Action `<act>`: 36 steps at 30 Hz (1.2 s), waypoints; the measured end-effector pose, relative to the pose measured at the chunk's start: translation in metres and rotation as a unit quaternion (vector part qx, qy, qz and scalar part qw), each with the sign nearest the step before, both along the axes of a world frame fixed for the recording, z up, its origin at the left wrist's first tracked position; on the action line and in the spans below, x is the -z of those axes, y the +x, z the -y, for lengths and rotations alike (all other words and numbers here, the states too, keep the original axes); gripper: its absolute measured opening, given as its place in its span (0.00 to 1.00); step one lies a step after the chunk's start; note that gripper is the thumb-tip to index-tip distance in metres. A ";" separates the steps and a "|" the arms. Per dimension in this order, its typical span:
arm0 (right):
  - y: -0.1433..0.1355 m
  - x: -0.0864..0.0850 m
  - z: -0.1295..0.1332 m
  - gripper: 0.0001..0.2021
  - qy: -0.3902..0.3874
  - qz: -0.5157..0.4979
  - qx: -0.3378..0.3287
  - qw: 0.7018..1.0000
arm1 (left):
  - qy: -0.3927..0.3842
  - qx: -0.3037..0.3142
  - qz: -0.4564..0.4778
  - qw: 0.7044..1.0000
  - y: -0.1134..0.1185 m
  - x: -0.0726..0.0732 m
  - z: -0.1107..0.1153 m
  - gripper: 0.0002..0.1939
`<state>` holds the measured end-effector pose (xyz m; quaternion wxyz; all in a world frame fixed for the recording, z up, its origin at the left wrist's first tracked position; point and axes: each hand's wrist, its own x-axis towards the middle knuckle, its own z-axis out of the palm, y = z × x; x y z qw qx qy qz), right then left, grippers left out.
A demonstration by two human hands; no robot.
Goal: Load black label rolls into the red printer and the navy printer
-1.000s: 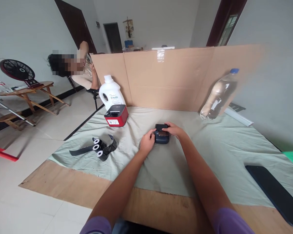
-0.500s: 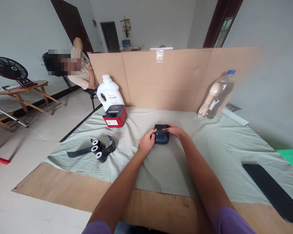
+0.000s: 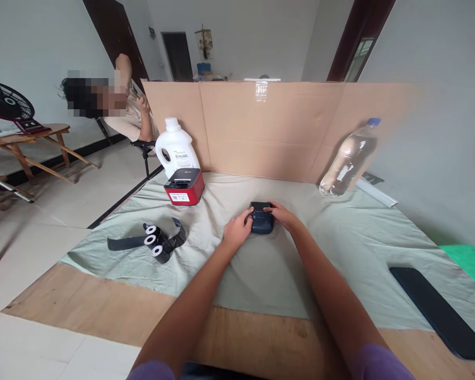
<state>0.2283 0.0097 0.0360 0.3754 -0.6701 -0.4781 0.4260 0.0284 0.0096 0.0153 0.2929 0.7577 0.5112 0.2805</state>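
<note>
Nearest to us is the bare wooden edge of the desk (image 3: 83,301); a pale green cloth (image 3: 277,274) covers the part behind it. On our right lies a dark slab (image 3: 439,311), and on our left three black rolls (image 3: 160,254) with white cores, their strips partly unwound. Further, in the middle of the cloth, is the dark device (image 3: 262,224). The fingers of our left hand (image 3: 238,230) grip its left side; those of our right hand (image 3: 284,215) grip its far right corner and partly hide it. Its small marks we cannot read. Behind, at left, the red box (image 3: 196,189) bears a white label (image 3: 179,197) with QR-like squares, and blocks the foot of the jug (image 3: 181,149), whose green writing seems to begin with 衣物. At right stands a blue-capped bottle (image 3: 348,161). Then the cardboard (image 3: 261,132) hides much of the room; a person (image 3: 130,121) sits beyond its left end.
</note>
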 end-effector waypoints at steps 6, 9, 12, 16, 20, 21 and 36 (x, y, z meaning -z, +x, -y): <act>0.004 0.006 0.002 0.30 0.011 0.018 0.013 1.000 | 0.021 0.023 -0.018 0.999 -0.008 0.003 -0.003 0.25; 0.006 0.005 0.002 0.29 -0.001 0.005 0.001 1.000 | 0.021 0.032 -0.016 0.999 -0.009 0.004 -0.002 0.26; 0.007 0.003 0.004 0.28 0.011 -0.004 -0.010 1.000 | 0.016 0.032 -0.039 0.999 -0.008 0.001 -0.001 0.23; 0.009 0.003 0.005 0.27 0.018 -0.030 -0.014 0.999 | 0.006 0.039 -0.075 0.996 -0.009 -0.004 0.001 0.24; 0.011 0.007 0.001 0.26 0.001 -0.038 -0.008 0.999 | -0.001 0.044 -0.079 0.996 -0.011 -0.004 0.000 0.28; 0.012 0.008 0.000 0.26 0.002 -0.036 -0.010 0.999 | 0.002 0.042 -0.076 0.996 -0.011 -0.004 0.000 0.28; 0.018 0.006 0.002 0.29 0.004 -0.060 -0.025 0.998 | 0.020 0.037 -0.065 0.997 -0.011 0.002 -0.006 0.28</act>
